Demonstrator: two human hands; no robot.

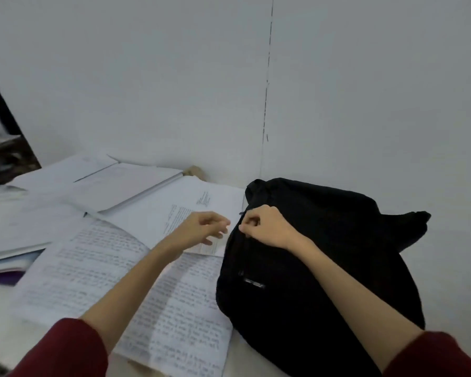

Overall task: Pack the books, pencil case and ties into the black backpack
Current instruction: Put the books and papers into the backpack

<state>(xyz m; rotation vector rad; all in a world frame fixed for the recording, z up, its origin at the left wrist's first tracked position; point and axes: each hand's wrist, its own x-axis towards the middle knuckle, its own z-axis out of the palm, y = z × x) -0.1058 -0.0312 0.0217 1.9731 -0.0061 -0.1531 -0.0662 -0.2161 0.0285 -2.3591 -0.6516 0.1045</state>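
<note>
The black backpack lies on the table at the right, against the wall. My right hand rests on its upper left side with fingers curled, pinching something small at the zipper line. My left hand hovers just left of the bag with loosely curled fingers and holds nothing. An open handwritten notebook lies under my left forearm. More open books and printed sheets spread behind it. No pencil case or ties are visible.
A stack of books with a purple cover sits at the left edge. A dark frame and shelf stand at far left. The white wall runs close behind the table.
</note>
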